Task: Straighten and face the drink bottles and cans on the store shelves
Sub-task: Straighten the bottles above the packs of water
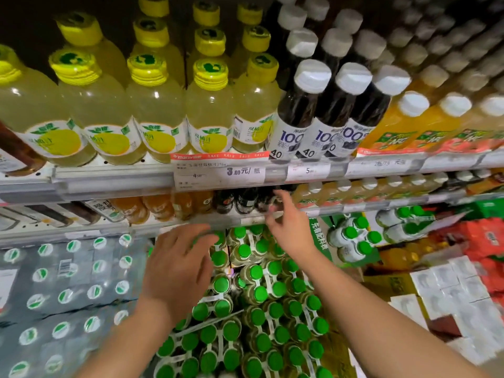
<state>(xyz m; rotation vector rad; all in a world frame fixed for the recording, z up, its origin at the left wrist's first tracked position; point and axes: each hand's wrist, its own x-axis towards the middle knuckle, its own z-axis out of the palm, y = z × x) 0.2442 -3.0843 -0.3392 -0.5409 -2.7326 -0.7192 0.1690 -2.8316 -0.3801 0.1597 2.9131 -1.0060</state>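
Yellow-capped pomelo juice bottles (161,113) fill the upper shelf's left half, with dark grape juice bottles (302,115) and orange juice bottles (403,124) to their right. On the lower shelf stand orange drink bottles (161,207) and dark bottles (245,203). My right hand (289,225) reaches toward the dark bottles with its fingers spread at the shelf edge, holding nothing. My left hand (177,266) hovers lower, fingers relaxed and pointing up at the lower shelf, empty.
Green-capped bottle packs (259,301) are stacked under my arms. Shrink-wrapped water packs (68,290) lie at the lower left. Red and white cartons (469,268) pile up at the right. Price tags (221,170) line the upper shelf rail.
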